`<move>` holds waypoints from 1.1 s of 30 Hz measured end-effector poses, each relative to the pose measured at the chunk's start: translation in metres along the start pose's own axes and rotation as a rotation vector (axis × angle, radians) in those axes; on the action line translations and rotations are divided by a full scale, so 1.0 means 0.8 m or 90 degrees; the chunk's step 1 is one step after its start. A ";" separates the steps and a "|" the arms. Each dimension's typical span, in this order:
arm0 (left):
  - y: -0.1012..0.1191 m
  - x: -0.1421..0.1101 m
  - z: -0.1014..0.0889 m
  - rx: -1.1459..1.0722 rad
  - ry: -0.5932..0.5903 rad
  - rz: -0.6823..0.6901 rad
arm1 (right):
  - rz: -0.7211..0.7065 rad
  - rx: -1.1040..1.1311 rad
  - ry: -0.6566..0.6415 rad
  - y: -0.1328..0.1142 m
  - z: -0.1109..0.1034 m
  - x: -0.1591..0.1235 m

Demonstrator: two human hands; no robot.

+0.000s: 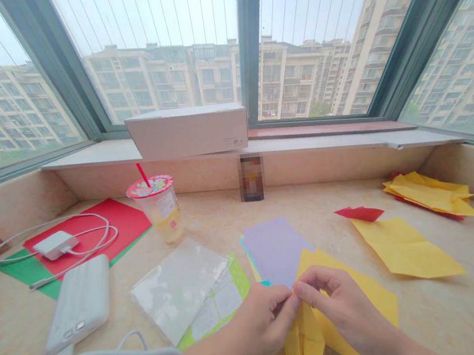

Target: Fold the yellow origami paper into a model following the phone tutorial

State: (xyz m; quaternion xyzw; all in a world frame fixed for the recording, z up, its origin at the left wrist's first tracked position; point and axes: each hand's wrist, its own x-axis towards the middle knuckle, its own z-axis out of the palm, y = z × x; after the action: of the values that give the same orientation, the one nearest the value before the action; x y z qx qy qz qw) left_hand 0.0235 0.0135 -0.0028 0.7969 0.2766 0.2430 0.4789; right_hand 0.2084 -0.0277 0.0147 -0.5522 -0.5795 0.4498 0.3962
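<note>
My left hand [260, 322] and my right hand [339, 308] meet at the bottom centre, both pinching a folded yellow paper sheet [359, 294] on the beige counter [224, 218]. The fingertips press together on a fold at the sheet's near edge, and a narrow folded part hangs down between the hands. Just behind it lies a lilac paper sheet [276, 249] on top of other coloured sheets.
Left: a clear plastic sleeve [180, 285] over a green instruction sheet, a white power bank [81, 304] with cable, a charger [55, 244] on red paper, a plastic cup [159, 205] with red straw. Right: yellow sheets [403, 247], a red folded piece [359, 214]. A white box [190, 130] on the sill.
</note>
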 end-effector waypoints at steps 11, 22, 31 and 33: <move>-0.002 0.003 -0.005 -0.109 -0.048 -0.052 | -0.019 0.073 0.059 0.006 -0.003 0.004; -0.008 0.011 -0.005 -0.264 0.125 -0.038 | -0.033 -0.011 0.024 0.012 0.002 0.002; -0.001 0.005 0.002 -0.162 0.132 -0.038 | -0.023 0.028 -0.046 0.004 -0.018 0.003; -0.004 0.005 0.003 -0.159 0.154 -0.052 | -0.009 -0.004 -0.070 0.003 -0.028 0.004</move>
State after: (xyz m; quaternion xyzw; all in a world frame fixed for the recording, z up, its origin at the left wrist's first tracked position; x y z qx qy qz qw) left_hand 0.0273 0.0155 -0.0060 0.6844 0.3319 0.3500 0.5467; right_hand 0.2305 -0.0228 0.0186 -0.5237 -0.6056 0.4749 0.3654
